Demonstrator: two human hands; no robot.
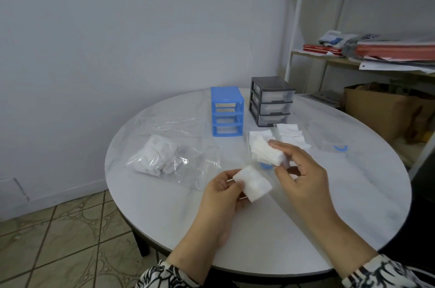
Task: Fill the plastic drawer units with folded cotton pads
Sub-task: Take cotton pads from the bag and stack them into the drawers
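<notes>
A blue drawer unit [226,111] stands at the back of the round white table [341,217] with its three slots open and no drawers in them. Beside it on the right stands a dark grey unit [270,101] holding three clear drawers. My left hand [222,190] pinches a white cotton pad [254,183] at its left corner. My right hand [302,171] holds a folded cotton pad [267,151] between thumb and fingers above a clear drawer [266,165] with a blue handle. Folded pads [289,134] lie in piles behind the hands.
A clear plastic bag of cotton pads [160,154] lies on the table's left side, with an empty clear bag [169,125] behind it. Another clear drawer with a blue handle [329,139] lies at the right. A shelf with books [376,50] and a cardboard box [386,109] stand beyond the table.
</notes>
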